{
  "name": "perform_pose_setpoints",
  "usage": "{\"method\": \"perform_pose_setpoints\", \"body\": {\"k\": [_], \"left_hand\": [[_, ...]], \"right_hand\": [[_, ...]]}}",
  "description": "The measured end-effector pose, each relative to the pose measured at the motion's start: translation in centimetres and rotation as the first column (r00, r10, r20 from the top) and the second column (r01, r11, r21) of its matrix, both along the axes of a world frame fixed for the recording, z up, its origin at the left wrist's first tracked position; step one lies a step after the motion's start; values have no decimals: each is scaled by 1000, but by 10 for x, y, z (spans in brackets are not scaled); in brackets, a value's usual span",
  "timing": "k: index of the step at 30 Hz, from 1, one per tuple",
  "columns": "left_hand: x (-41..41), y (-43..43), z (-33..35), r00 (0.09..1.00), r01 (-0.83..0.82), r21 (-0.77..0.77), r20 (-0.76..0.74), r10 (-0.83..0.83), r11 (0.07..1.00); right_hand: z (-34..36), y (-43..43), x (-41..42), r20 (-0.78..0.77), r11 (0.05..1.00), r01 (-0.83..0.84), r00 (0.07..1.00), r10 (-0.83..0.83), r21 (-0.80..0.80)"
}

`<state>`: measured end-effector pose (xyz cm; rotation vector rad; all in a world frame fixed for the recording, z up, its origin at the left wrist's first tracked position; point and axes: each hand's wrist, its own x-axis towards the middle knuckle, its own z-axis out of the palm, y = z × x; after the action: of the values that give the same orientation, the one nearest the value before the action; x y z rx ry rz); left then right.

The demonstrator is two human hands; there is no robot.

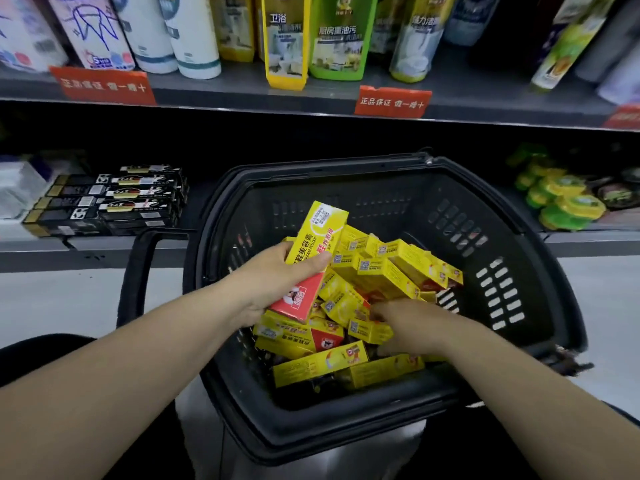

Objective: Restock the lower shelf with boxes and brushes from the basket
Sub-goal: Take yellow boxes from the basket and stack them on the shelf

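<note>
From the head view, a black plastic basket (512, 216) with slotted walls sits in the near middle, in front of the grey lower shelf (104, 244). It holds a loose pile of yellow boxes (384, 271) lying at all angles.

The left hand (273, 289) grips a long yellow and red cardboard box (313, 251), raised above the left side of the pile and tilted with its yellow end far. The thumb lies across the printed face and the fingers (289, 249) curl around the left edge.

The right hand (408, 329) lies low on the near right part of the pile, palm down. Its fingers (379, 311) reach left among the boxes and touch them. I cannot tell whether they pinch one.

On the lower shelf to the left lies a stack of flat black boxes (110, 202). To the far right lie green and yellow round packs (561, 202). The upper shelf (242, 95) carries bottles (341, 36) and red tags (391, 101).
</note>
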<state>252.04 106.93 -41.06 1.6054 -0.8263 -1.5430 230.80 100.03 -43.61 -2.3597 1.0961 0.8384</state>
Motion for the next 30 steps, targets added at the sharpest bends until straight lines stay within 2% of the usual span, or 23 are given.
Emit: {"method": "perform_pose_setpoints", "body": {"k": [4, 7, 11, 13, 15, 16, 18, 20, 22, 25, 28, 30], "left_hand": [[-7, -9, -10, 999, -16, 102, -40, 20, 995], [-9, -13, -13, 997, -27, 177, -71, 40, 984], [-11, -14, -14, 992, -61, 236, -94, 85, 970], [-10, -14, -16, 991, -88, 270, -78, 113, 959], [-8, -14, -17, 988, -116, 300, -67, 142, 947], [-7, -14, -18, 985, -127, 314, -73, 157, 941], [-5, -12, -18, 978, -122, 331, -123, 171, 936], [-2, -10, -18, 965, -67, 319, -221, 143, 945], [2, -8, -17, 937, 27, 300, -341, 81, 954], [6, -5, -14, 880, 125, 254, -474, 11, 959], [3, -2, -12, 884, 99, 183, -468, -2, 978], [4, 3, -14, 910, 26, 160, -411, 43, 987]], "right_hand": [[-24, -3, 3, -3, 991, -75, 997, 76, -113], [-25, -10, 4, -25, 990, -84, 996, 81, -117], [-14, -8, 11, -18, 965, -186, 982, 186, -182], [4, -10, 12, 70, 950, -162, 980, 187, -268], [24, -12, 7, 266, 941, -25, 956, 120, -338], [33, -10, 3, 402, 939, 78, 913, 67, -335], [48, 1, 0, 709, 920, 270, 705, 11, -283], [52, 10, 1, 831, 873, 299, 524, 187, -385], [48, 17, 9, 785, 805, 231, 475, 398, -547], [38, 24, 18, 684, 747, 78, 475, 554, -660], [28, 33, 24, 658, 776, -49, 499, 564, -628], [23, 37, 28, 697, 852, -76, 541, 472, -518]]}}
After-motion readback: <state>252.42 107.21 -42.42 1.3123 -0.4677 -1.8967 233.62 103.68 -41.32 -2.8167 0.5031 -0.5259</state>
